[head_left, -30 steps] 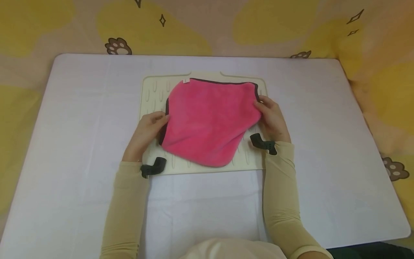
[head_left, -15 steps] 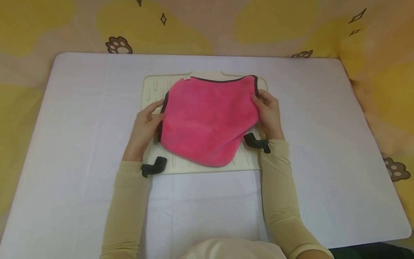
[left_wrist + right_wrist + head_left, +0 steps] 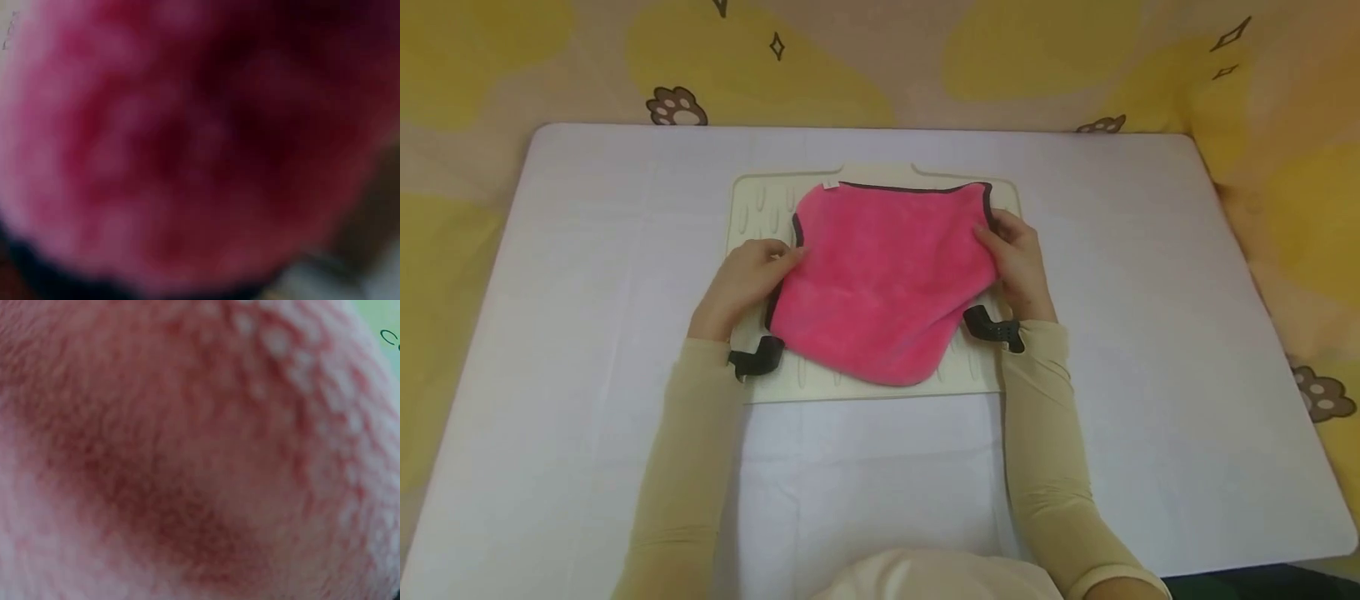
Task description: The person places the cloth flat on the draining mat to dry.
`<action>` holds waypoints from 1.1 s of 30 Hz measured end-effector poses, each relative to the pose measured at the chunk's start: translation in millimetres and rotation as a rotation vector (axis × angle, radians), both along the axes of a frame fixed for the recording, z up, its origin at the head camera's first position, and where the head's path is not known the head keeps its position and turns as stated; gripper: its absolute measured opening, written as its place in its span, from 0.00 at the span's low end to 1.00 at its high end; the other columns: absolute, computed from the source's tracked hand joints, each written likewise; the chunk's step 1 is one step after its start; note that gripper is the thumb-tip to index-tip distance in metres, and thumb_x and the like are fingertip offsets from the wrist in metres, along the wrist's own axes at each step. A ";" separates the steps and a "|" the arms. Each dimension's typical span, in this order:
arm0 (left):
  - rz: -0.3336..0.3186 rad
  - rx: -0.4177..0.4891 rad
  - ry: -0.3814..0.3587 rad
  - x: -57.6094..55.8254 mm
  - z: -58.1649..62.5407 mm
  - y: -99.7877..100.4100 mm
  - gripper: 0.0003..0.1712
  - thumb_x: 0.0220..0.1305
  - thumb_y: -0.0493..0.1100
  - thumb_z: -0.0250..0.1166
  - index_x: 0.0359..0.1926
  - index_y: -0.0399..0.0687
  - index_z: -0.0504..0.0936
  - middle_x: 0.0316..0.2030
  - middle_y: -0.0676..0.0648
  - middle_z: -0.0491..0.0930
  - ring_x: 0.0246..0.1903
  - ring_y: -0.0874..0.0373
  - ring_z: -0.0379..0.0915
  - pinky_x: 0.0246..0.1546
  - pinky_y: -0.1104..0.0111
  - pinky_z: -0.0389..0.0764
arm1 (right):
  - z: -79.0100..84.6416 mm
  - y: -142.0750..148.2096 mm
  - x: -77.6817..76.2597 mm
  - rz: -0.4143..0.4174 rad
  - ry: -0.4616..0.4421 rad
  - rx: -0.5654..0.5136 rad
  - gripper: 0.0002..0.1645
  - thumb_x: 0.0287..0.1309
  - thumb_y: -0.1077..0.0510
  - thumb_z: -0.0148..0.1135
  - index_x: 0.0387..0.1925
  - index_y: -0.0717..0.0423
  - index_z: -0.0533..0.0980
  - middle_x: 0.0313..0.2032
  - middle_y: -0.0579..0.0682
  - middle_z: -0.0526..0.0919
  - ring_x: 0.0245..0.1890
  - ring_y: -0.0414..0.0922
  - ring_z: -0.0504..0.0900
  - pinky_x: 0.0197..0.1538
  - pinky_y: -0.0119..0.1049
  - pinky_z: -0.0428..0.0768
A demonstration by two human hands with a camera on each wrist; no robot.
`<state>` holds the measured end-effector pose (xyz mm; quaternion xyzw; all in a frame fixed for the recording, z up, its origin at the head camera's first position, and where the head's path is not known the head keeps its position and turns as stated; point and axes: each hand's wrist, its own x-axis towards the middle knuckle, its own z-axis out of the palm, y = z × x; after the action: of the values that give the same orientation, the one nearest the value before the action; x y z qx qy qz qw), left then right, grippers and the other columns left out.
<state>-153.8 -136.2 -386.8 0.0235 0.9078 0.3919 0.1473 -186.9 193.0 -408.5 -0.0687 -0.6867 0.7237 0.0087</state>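
Note:
A pink plush cloth (image 3: pixel 887 275) with dark edging and a small white tag is spread over a cream ridged mat (image 3: pixel 752 208) in the head view. My left hand (image 3: pixel 741 279) pinches its left edge between thumb and fingers. On the opposite side my right hand (image 3: pixel 1018 262) grips the right edge below the upper right corner, thumb on top. The lower right of the cloth slants inward in a fold. Blurred pink cloth (image 3: pixel 156 144) fills most of the left wrist view. Fuzzy cloth (image 3: pixel 187 456) covers nearly all of the right wrist view, hiding the fingers.
The mat lies on a white-covered table (image 3: pixel 1150 333) with rounded corners. Behind it hangs a yellow patterned curtain (image 3: pixel 910 67) with paw prints. Black wrist mounts (image 3: pixel 756 357) stick inward from both sleeves. The person's torso (image 3: pixel 932 575) is at the near edge.
The left hand first shifted out and up with the cloth's left edge, then came inward to the right. The right hand has moved slightly left and up, still gripping the cloth.

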 end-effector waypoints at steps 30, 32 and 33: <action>0.292 0.245 0.114 -4.0 -10.5 -0.9 0.23 0.70 0.39 0.47 0.65 0.40 0.68 0.58 0.36 0.71 0.47 0.48 0.70 0.58 0.58 0.65 | 0.2 6.2 -1.5 -0.265 -0.064 0.048 0.04 0.57 0.69 0.59 0.34 0.62 0.78 0.26 0.44 0.78 0.26 0.37 0.74 0.32 0.26 0.73; 0.299 0.260 0.114 -5.5 -10.3 -0.6 0.25 0.70 0.39 0.47 0.67 0.44 0.65 0.63 0.40 0.67 0.50 0.49 0.68 0.59 0.58 0.63 | 0.0 5.6 -0.9 -0.268 -0.067 0.053 0.04 0.57 0.69 0.59 0.33 0.59 0.78 0.25 0.44 0.78 0.26 0.37 0.74 0.32 0.25 0.73; 0.304 0.263 0.108 -6.1 -10.4 -0.7 0.26 0.70 0.39 0.47 0.68 0.46 0.64 0.65 0.41 0.65 0.53 0.50 0.66 0.60 0.58 0.62 | -0.4 5.5 -0.9 -0.267 -0.070 0.056 0.04 0.57 0.69 0.59 0.33 0.59 0.78 0.25 0.44 0.78 0.26 0.37 0.74 0.32 0.25 0.73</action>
<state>-159.8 -136.9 -397.2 -0.0739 0.8485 0.5230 0.0334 -187.9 198.5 -408.9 -0.1845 -0.6911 0.6939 0.0828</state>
